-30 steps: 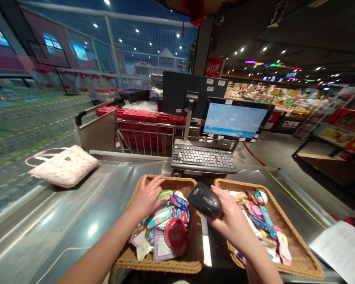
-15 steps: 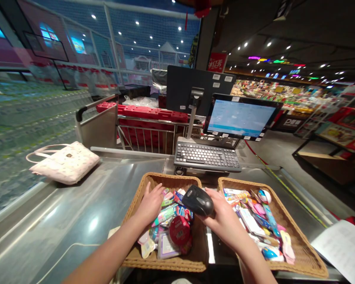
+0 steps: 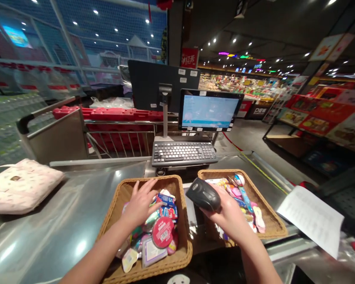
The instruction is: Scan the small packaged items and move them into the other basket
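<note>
My right hand is wrapped round a black handheld barcode scanner, held above the gap between two wicker baskets. Over the left basket my left hand reaches with its fingers spread, just above or touching the small packets; contact is hard to tell. Among the goods there are a round red-lidded tub, a clear flat box with a purple edge and blue-and-red toothpaste-like boxes. The right basket holds several packaged small items, partly hidden behind my right hand and the scanner.
A keyboard and a lit monitor stand beyond the baskets. On the metal counter, a pale handbag lies at left. A printed paper sheet lies at right. Behind is a metal cart.
My view has turned to the right, so the scene sits further left. The scanner has shifted from over the left basket to the gap between the baskets. My left hand stays over the left basket.
</note>
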Motion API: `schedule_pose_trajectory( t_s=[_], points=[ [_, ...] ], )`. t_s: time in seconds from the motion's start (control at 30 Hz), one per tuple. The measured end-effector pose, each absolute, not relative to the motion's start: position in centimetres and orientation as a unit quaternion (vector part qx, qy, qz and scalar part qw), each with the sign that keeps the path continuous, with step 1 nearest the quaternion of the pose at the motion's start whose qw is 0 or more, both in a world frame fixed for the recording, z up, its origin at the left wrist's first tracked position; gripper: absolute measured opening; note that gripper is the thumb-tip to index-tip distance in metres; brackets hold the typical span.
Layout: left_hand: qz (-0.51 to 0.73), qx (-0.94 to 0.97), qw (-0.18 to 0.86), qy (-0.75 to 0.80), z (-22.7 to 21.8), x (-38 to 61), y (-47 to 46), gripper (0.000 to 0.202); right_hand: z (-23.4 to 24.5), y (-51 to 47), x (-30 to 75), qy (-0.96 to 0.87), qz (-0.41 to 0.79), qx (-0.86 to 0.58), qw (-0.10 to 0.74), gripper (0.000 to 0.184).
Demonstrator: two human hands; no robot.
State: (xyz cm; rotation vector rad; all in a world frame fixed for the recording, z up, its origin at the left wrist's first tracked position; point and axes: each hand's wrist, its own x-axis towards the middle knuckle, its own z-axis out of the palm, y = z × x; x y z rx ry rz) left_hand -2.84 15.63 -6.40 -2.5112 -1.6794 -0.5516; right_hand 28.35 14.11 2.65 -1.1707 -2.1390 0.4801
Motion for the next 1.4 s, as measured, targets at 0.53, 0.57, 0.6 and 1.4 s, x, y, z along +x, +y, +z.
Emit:
schedule_pose_trajectory(
  t_s=[0.53, 0.57, 0.6, 1.4],
  points=[
    [-0.169, -0.891, -0.037, -0.421, -2.8, 16.4, 22.4, 0.031, 2.3, 13.5, 42.6, -0.714, 0.050, -0.602, 0.355, 0.044],
    [-0.154, -0.892, -0.037, -0.422, -3.2, 17.9, 22.7, 0.035, 2.2, 13.5, 43.2, -0.713, 0.050, -0.603, 0.355, 0.045],
    [-0.139, -0.894, -0.036, -0.424, -3.5, 19.3, 23.0, 0.041, 2.2, 13.6, 43.7, -0.713, 0.050, -0.602, 0.356, 0.046],
    [0.059, -0.913, -0.095, -0.391, -11.1, 29.7, 26.7, 0.100, 1.7, 17.7, 49.4, -0.713, 0.135, -0.572, 0.382, 0.044]
  ],
)
